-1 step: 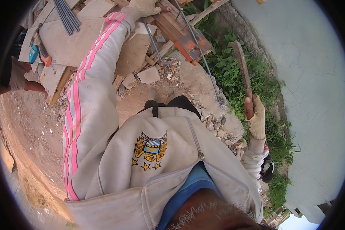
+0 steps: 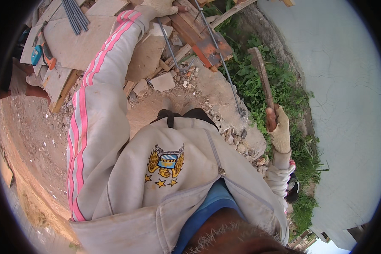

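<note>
Pose — left grip (image 2: pixel 158 6) outstretched | right grip (image 2: pixel 279 128) around brown bar (image 2: pixel 263 76)

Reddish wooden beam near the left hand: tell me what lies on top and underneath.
A thin metal rod crosses over the reddish wooden beam, beside short dark pins. The beam covers what lies directly beneath it, so that cannot be told.

Outdoor building site, steel rods (image 2: pixel 75 17), rubble (image 2: pixel 242 148), boards (image 2: pixel 82 46), grey wall (image 2: pixel 343 89)
</note>
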The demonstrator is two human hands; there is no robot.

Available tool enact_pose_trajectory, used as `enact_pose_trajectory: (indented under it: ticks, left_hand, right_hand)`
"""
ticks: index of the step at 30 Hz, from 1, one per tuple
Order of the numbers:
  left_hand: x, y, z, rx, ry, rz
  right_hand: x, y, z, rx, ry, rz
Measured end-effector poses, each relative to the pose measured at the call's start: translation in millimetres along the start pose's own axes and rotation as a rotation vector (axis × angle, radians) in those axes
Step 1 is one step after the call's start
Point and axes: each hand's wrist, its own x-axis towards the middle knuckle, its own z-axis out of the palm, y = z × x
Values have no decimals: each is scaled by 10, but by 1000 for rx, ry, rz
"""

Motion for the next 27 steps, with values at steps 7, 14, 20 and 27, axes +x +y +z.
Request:
enact_pose_trajectory:
  ticks: [7,14,20,27]
  left_hand:
    - [54,-13,8,-6,-75,0]
    - [6,65,-103,-24,-88,-22]
    - [32,119,-169,-12,-118,-46]
    - [-20,66,-26,-10,160,109]
  right_hand:
    - [470,68,25,-440,-65,-339]
    - [947,146,-60,-543,-176,-453]
    - [1316,213,-143,-628,-251,-543]
    - [1408,576,14,-568,-207,-595]
